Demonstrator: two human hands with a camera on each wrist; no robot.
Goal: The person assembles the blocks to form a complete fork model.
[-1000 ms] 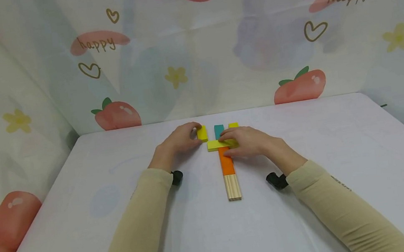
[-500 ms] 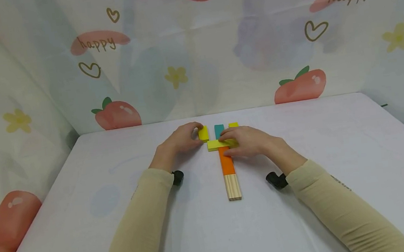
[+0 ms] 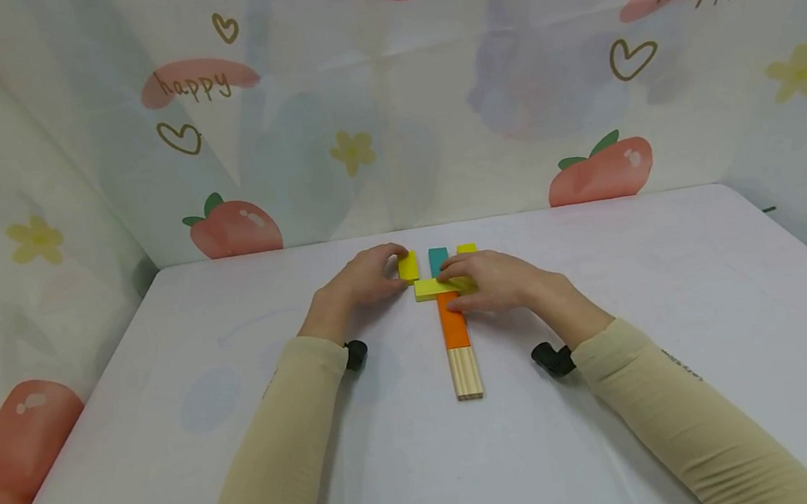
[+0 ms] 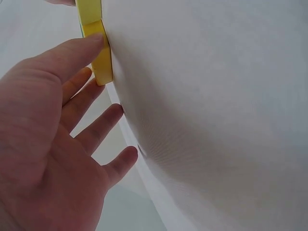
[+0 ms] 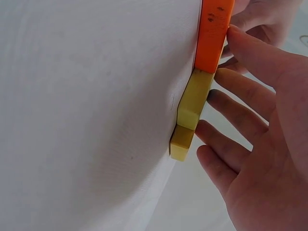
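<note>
My left hand (image 3: 357,281) pinches a yellow block (image 3: 408,267) between thumb and fingertips, its body flat on the table. In the left wrist view the thumb presses the near end of this yellow block (image 4: 102,65), which meets a paler one. My right hand (image 3: 500,282) rests over a yellow-green block (image 3: 426,290) lying crosswise and partly hides it. Its thumb touches an orange block (image 3: 453,326) below, as the right wrist view also shows. Beyond the crosswise block lie a teal block (image 3: 438,259) and another yellow block (image 3: 467,249), partly covered by the right hand.
A plain wooden block (image 3: 465,374) continues the line from the orange one towards the person. White cloth covers the table (image 3: 431,475). A printed curtain (image 3: 417,116) stands behind the table's far edge.
The left hand has slid its yellow block slightly to the right, closer to the teal block and the crosswise block's left end. The right hand has stayed in place.
</note>
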